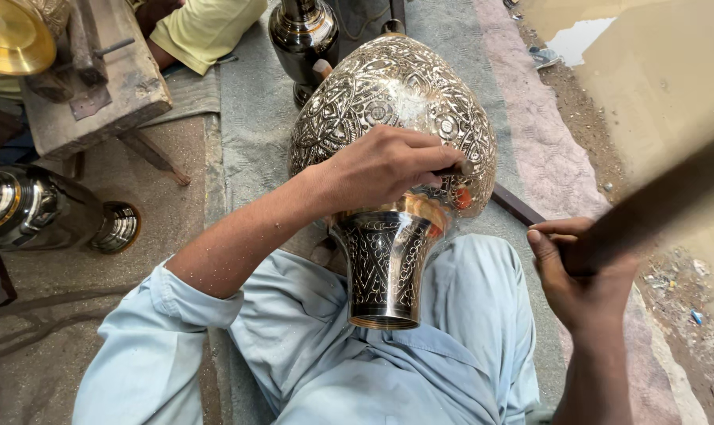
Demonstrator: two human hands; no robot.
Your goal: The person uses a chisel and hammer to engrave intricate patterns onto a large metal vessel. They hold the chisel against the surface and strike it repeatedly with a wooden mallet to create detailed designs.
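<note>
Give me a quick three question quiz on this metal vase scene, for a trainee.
1. True or false: the engraved vase stands upright on the floor.
2. The left hand presses a small tool against which part of the vase: A the wide body, B the foot rim, C the inside?
3. What does the right hand grip?

Key
1. False: it lies tilted across the person's lap.
2. A.
3. A dark wooden stick, blurred in this view.
</note>
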